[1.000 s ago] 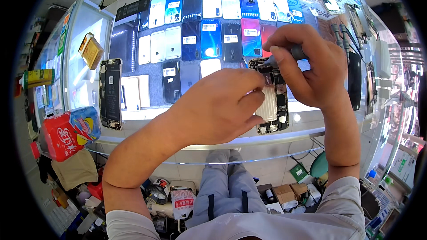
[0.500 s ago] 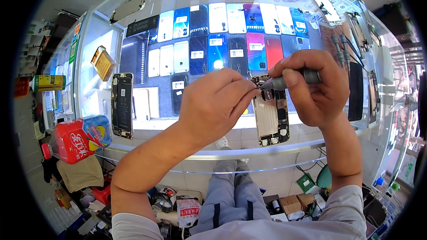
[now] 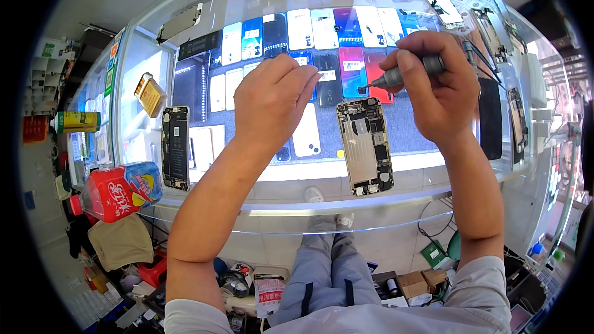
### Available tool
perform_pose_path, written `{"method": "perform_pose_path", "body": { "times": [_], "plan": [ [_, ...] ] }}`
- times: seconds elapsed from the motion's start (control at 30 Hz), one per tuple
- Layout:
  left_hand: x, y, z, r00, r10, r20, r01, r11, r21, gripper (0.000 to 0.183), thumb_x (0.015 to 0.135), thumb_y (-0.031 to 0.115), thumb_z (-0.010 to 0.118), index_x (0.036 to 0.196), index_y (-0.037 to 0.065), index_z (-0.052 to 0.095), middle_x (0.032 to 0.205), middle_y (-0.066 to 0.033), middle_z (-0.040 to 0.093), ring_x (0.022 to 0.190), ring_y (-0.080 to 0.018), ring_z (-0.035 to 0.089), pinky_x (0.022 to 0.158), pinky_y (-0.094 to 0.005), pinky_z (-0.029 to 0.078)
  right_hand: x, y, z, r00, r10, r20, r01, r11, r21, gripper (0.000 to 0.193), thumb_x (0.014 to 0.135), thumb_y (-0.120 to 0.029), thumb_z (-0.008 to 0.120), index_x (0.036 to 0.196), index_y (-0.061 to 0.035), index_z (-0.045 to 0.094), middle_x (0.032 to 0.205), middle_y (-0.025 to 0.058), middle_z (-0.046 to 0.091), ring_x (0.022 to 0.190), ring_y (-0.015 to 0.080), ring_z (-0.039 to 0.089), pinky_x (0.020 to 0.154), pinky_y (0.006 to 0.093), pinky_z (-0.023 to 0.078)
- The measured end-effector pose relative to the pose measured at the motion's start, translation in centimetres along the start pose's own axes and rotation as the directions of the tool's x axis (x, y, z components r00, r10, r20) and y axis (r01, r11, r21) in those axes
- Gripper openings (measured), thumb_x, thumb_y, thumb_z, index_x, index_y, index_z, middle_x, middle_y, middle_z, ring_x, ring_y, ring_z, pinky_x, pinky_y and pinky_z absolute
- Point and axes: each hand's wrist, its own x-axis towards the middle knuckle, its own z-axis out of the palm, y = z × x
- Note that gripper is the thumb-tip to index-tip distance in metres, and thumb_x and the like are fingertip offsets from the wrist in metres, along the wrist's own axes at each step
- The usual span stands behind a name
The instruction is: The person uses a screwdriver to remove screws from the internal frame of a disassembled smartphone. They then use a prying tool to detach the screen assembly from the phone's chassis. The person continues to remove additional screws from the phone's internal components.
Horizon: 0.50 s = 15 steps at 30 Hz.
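Observation:
My right hand grips a grey screwdriver, its thin tip pointing left above the glass counter. The tip is apart from the opened phone, which lies on the glass just below it with its inner boards showing and a bare silver area where a battery would sit. My left hand is raised to the left of that phone, thumb and fingers pinched together. Whatever sits at those fingertips is too small to make out. Further left lies a second opened phone with a black battery inside.
Rows of phones, such as a red one, lie under the glass. A yellow cigarette pack and a red-labelled bottle are at left. A phone screen part lies far right, and a black slab nearer.
Both hands have lifted off the opened phone and moved apart: the left up and to the left, the right slightly upward with the screwdriver. The view has shifted a little.

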Motion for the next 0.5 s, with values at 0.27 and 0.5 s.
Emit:
{"method": "perform_pose_path", "body": {
  "times": [0.27, 0.5],
  "plan": [
    [-0.3, 0.2, 0.3, 1.0, 0.011, 0.027, -0.011, 1.0, 0.021, 0.014, 0.081, 0.009, 0.084, 0.093, 0.01, 0.076, 0.08, -0.0028, 0.061, 0.073, -0.0228, 0.062, 0.062, -0.0367, 0.051, 0.4, -0.7, 0.1, 0.996, -0.026, 0.089, 0.036, 0.993, -0.112, 0.012, 0.099, 0.001, 0.063, 0.11, 0.001, 0.068, 0.084, 0.0092, 0.075, 0.073, 0.0105, 0.072, 0.064, 0.0258, 0.055],
    [-0.9, 1.9, -1.8, 0.99, 0.021, 0.137, 0.004, 0.984, -0.179, 0.016, 0.089, 0.006, 0.079, 0.104, 0.003, 0.078, 0.086, -0.01, 0.067, 0.075, -0.0243, 0.066, 0.064, -0.0346, 0.051, 0.6, -1.2, -0.2, 0.887, 0.005, 0.462, 0.189, 0.909, -0.372, 0.018, 0.094, -0.004, 0.063, 0.111, -0.0032, 0.069, 0.094, 0.0173, 0.072, 0.083, 0.0373, 0.07, 0.075, 0.0435, 0.055]
  ]
}}
